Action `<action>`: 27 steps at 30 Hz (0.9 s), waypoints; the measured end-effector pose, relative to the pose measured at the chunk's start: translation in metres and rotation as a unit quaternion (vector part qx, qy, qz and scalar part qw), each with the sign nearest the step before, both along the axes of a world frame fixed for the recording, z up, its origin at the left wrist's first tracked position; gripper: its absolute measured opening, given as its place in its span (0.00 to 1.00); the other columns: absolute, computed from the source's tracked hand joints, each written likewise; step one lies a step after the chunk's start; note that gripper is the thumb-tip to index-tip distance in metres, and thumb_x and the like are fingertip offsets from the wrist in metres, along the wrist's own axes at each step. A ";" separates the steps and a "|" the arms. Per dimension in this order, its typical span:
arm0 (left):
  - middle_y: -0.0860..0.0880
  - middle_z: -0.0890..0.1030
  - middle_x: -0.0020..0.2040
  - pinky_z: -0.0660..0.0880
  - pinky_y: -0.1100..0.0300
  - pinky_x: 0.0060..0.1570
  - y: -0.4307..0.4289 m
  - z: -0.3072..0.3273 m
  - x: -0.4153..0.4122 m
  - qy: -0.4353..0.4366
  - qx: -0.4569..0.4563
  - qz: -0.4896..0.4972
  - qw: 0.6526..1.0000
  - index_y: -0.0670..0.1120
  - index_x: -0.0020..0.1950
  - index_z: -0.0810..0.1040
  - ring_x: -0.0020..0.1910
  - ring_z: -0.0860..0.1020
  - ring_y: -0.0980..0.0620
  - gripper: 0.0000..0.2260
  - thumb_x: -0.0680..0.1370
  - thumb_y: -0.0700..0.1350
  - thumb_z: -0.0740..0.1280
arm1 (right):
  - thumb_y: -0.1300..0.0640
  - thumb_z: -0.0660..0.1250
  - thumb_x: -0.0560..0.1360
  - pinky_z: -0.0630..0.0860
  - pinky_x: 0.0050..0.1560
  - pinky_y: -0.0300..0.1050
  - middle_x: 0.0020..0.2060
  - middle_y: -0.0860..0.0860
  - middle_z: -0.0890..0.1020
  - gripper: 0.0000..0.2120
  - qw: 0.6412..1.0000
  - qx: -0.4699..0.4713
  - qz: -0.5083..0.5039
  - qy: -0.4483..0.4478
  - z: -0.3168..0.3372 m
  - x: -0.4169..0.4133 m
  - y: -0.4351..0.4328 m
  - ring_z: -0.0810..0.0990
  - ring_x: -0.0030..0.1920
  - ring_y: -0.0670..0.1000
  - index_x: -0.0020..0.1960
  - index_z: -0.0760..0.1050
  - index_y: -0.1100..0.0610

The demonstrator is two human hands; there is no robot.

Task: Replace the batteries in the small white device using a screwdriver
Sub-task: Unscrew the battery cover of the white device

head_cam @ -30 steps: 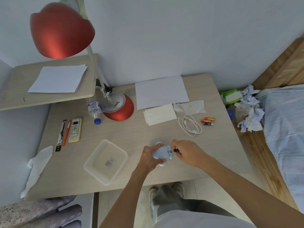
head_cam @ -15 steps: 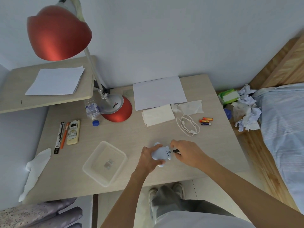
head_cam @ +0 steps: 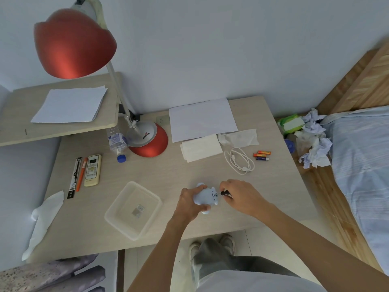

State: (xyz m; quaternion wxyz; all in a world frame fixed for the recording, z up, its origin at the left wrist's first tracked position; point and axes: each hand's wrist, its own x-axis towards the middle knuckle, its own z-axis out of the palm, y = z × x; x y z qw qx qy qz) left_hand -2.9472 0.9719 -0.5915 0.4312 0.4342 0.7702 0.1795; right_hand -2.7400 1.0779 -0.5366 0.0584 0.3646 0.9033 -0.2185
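My left hand grips the small white device, a rounded animal-shaped body, just above the near part of the desk. My right hand pinches a small black-handled screwdriver whose tip meets the device's right side at a small dark fitting. Most of the screwdriver is hidden in my fingers. Three batteries, orange and blue, lie together on the desk to the far right.
A clear plastic tray sits left of my hands. A coiled white cable, tissues and paper lie behind. The red lamp, a bottle and a remote stand at the left. A bed borders the right.
Both hands keep the same hold on the device and screwdriver in the same spot; only the camera view has shifted slightly.
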 end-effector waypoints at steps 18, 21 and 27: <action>0.48 0.70 0.61 0.76 0.53 0.61 0.000 0.000 0.002 0.009 -0.001 0.004 1.000 0.62 0.74 0.75 0.62 0.71 0.47 0.35 0.70 0.51 0.83 | 0.47 0.63 0.83 0.79 0.41 0.44 0.43 0.45 0.83 0.09 1.000 0.012 -0.015 0.012 -0.005 0.004 0.000 0.80 0.39 0.47 0.54 0.79 0.49; 0.49 0.70 0.62 0.77 0.52 0.62 -0.001 0.000 0.002 0.011 0.001 0.003 1.000 0.63 0.74 0.74 0.61 0.71 0.47 0.35 0.70 0.52 0.83 | 0.46 0.64 0.83 0.77 0.40 0.40 0.43 0.44 0.83 0.09 0.999 0.004 -0.030 0.028 -0.005 0.008 0.000 0.80 0.39 0.45 0.53 0.80 0.48; 0.49 0.70 0.60 0.77 0.53 0.63 -0.004 -0.002 0.000 0.005 0.008 0.005 1.000 0.61 0.75 0.75 0.63 0.72 0.46 0.35 0.70 0.53 0.83 | 0.46 0.68 0.81 0.81 0.43 0.45 0.42 0.42 0.83 0.06 0.991 0.027 -0.103 0.086 -0.003 0.024 0.001 0.81 0.40 0.44 0.50 0.80 0.47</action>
